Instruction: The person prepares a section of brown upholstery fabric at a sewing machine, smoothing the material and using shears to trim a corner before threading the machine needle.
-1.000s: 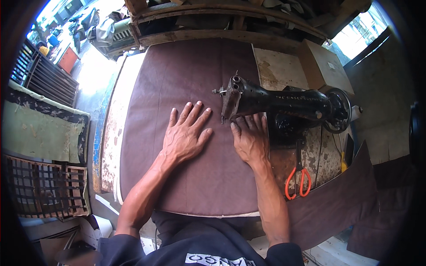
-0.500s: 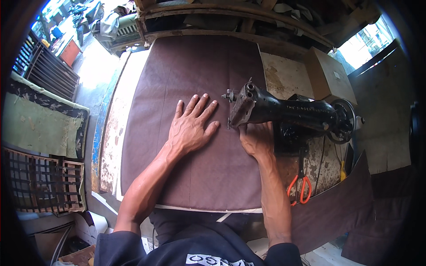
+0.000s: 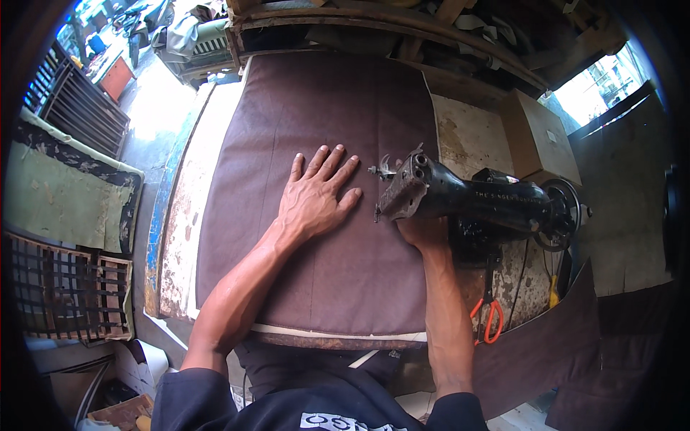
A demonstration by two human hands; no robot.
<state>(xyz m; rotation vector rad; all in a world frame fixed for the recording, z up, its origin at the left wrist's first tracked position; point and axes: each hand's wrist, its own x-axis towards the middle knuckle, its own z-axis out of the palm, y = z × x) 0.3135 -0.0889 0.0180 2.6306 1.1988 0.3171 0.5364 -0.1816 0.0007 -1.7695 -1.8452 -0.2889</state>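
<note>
A worn table (image 3: pixel 467 136) with flaking paint stands before the person. Across its middle and left lies a large brown sheet (image 3: pixel 348 287), spread nearly flat, its near side reaching the table's near edge; a pale edge shows along its left and near sides. Another brown piece (image 3: pixel 539 352) hangs at the near right, below the table's corner. Well to the left is a green panel (image 3: pixel 79 194) with a torn dark border, and nearer than that a frame (image 3: pixel 68 287) with crossed straps. The black machine (image 3: pixel 489 201) stands on the table's right side, its head above the sheet's right part and its wheel at the right end. Beyond it, at the far right, sits a box (image 3: pixel 543 136). The left hand (image 3: pixel 313 201) lies palm down on the sheet, left of the head, fingers spread and gripping nothing. The right hand (image 3: pixel 422 231) is mostly hidden under the machine's arm; whether it grips cannot be told. Orange-handled scissors (image 3: pixel 489 296) lie near the machine's base, right of the right forearm.
</note>
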